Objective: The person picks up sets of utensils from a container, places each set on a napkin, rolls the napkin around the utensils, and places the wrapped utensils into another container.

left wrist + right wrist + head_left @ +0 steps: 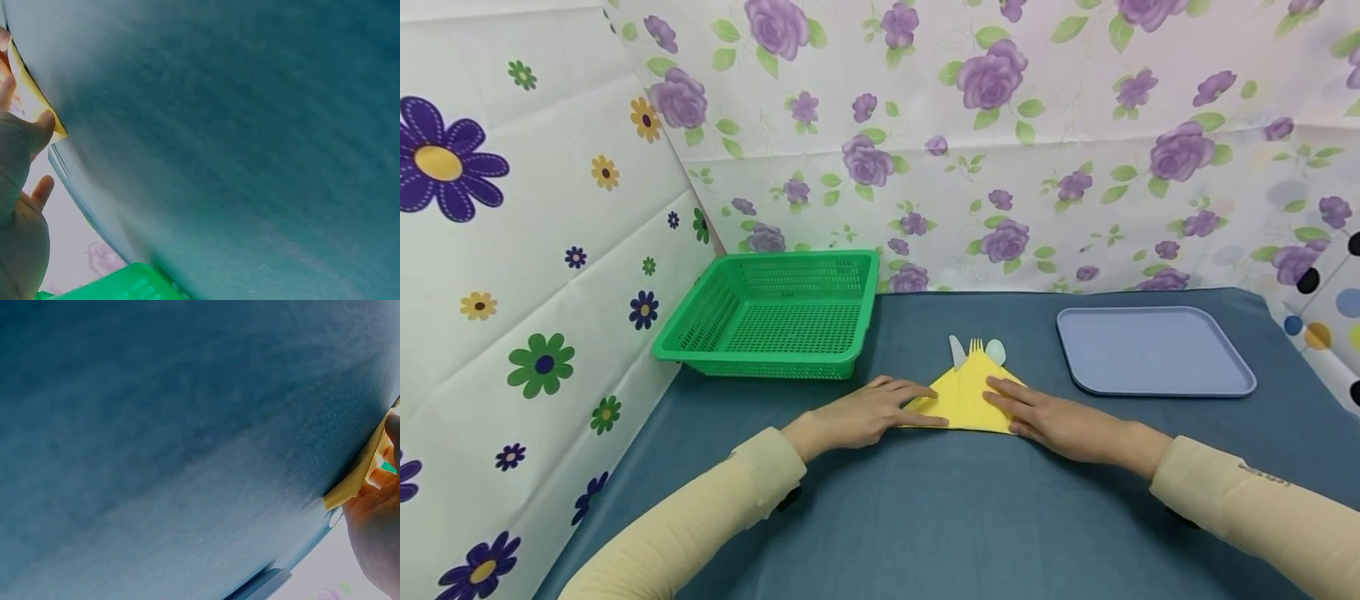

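Observation:
A yellow napkin, folded to a triangle, lies on the blue cloth with its long edge toward me. From its far point stick out the ends of a pale knife, a yellow fork and a pale spoon; their lower parts are hidden under the napkin. My left hand rests on the left corner, fingers and thumb extended over it. On the right slope lies my right hand, fingers spread and pressing flat. Both wrist views show the napkin's edge beside the hand.
A green plastic basket stands at the back left, close to the flowered side sheet. The light blue tray lies at the back right. Behind them hangs a wall sheet with purple roses.

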`<state>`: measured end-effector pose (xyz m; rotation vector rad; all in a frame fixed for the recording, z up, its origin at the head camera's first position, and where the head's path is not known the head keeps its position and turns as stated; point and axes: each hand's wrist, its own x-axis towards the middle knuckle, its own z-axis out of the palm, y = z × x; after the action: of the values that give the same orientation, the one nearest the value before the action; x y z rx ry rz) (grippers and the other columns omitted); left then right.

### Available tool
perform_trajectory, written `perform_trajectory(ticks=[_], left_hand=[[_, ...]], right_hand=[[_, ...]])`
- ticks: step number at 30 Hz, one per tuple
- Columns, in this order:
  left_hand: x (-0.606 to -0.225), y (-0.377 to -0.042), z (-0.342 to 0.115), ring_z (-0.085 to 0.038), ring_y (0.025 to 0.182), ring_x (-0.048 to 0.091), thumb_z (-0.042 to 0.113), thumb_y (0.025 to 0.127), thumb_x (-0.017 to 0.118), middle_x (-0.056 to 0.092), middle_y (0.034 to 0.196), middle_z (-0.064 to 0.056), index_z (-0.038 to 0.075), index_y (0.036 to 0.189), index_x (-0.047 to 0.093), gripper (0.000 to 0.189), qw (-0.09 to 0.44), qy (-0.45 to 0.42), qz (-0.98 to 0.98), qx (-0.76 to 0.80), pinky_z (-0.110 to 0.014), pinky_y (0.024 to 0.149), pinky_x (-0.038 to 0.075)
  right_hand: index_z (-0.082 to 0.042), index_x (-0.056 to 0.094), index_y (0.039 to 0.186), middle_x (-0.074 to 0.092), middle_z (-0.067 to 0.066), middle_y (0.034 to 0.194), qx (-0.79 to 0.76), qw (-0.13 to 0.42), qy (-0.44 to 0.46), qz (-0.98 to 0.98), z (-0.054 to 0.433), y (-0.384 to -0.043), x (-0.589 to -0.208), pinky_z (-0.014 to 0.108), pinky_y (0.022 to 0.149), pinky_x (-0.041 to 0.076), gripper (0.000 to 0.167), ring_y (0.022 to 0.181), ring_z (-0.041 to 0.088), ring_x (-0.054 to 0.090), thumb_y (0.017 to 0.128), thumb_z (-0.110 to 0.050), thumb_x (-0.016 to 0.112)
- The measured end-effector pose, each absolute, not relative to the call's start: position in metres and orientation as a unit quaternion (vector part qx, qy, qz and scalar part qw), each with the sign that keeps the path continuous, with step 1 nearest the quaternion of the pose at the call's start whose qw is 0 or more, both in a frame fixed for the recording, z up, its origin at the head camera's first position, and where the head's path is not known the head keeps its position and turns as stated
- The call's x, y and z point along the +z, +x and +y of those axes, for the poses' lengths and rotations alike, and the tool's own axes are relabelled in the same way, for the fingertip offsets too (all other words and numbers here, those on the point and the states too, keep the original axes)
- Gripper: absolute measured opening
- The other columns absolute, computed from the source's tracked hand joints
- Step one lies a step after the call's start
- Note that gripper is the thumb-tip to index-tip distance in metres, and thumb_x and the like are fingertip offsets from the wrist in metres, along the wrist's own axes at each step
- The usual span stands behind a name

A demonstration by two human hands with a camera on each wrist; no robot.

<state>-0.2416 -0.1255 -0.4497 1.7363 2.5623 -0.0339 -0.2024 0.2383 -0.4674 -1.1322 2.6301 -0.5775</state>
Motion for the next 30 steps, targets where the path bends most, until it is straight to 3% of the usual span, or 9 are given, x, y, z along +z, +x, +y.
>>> perform_trajectory(ticks=[4, 10, 22, 30], left_hand=[[-0.450, -0.241, -0.123, -0.018, 0.149, 0.036, -0.003, 0.108, 0.048, 0.039, 0.163, 0.001, 0.042, 0.161, 0.036, 0.071, 0.025, 0.570, 0.820, -0.051, -0.043, 0.120, 0.032], [-0.449, -0.239, -0.127, -0.018, 0.147, 0.039, -0.001, 0.110, 0.041, 0.042, 0.160, 0.002, 0.046, 0.161, 0.034, 0.069, 0.037, 0.551, 0.830, -0.073, -0.042, 0.118, 0.034], [-0.443, -0.245, -0.152, -0.020, 0.139, 0.046, -0.002, 0.110, 0.046, 0.048, 0.154, 0.000, 0.047, 0.147, 0.056, 0.062, 0.017, 0.535, 0.844, -0.037, -0.046, 0.111, 0.041], [-0.445, -0.244, -0.169, -0.022, 0.137, 0.046, -0.009, 0.107, 0.042, 0.048, 0.153, -0.001, 0.047, 0.146, 0.057, 0.069, 0.020, 0.521, 0.853, -0.025, -0.047, 0.115, 0.042]], right_hand=[[-0.022, 0.024, 0.168, 0.012, 0.002, 0.175, -0.198, 0.113, -0.382, 0.896, 0.238, -0.202, -0.467, 0.055, 0.117, 0.037, 0.060, 0.158, 0.027, 0.020, 0.114, -0.030, 0.047], [-0.020, 0.025, 0.168, 0.014, 0.006, 0.174, -0.198, 0.103, -0.391, 0.893, 0.237, -0.201, -0.467, 0.058, 0.116, 0.038, 0.059, 0.157, 0.031, 0.022, 0.114, -0.029, 0.047], [-0.022, 0.023, 0.168, 0.012, 0.003, 0.175, -0.204, 0.112, -0.387, 0.892, 0.239, -0.203, -0.468, 0.057, 0.117, 0.036, 0.060, 0.158, 0.028, 0.019, 0.114, -0.030, 0.047], [-0.023, 0.022, 0.168, 0.011, 0.002, 0.175, -0.203, 0.114, -0.387, 0.892, 0.239, -0.203, -0.468, 0.055, 0.118, 0.036, 0.061, 0.159, 0.027, 0.018, 0.113, -0.030, 0.048]])
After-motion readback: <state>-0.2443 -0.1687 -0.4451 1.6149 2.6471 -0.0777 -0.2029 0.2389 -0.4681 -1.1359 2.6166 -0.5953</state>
